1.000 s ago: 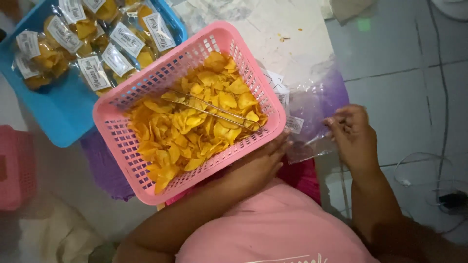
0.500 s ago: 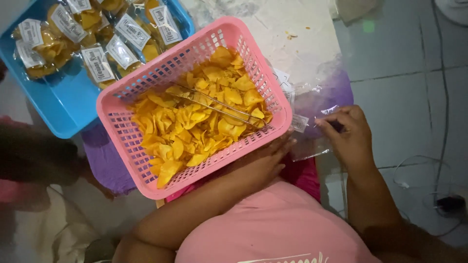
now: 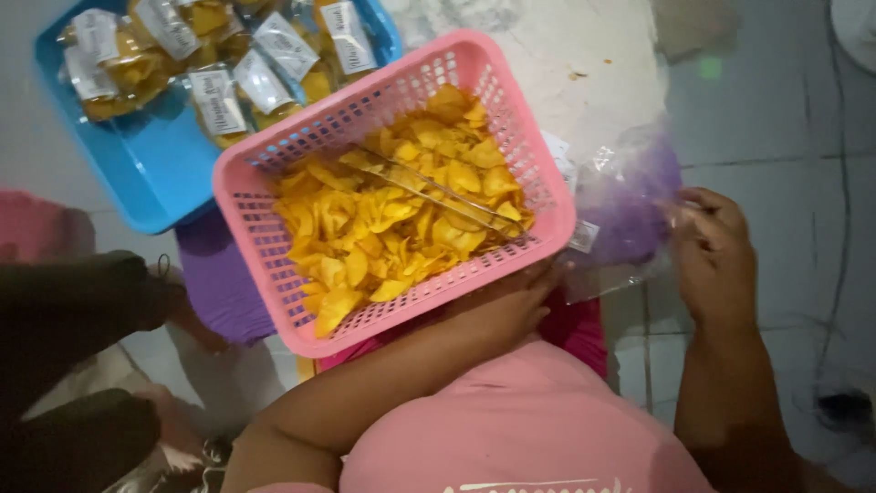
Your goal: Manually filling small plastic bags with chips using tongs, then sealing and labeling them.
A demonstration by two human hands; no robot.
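A pink plastic basket full of yellow chips sits in front of me, with metal tongs lying across the chips. My left hand rests against the basket's near right corner, fingers on its wall. My right hand is to the right of the basket, fingers pinched on the edge of a clear plastic bag that lies over a purple cloth.
A blue tray with several labelled bags of chips lies at the upper left. Another person's dark-sleeved arm reaches in at the left. A pink basket is at the left edge, and cables lie on the tiled floor at right.
The view has shifted so everything sits further right. My right hand moved right along the clear bag. A dark-sleeved arm has come in at the left.
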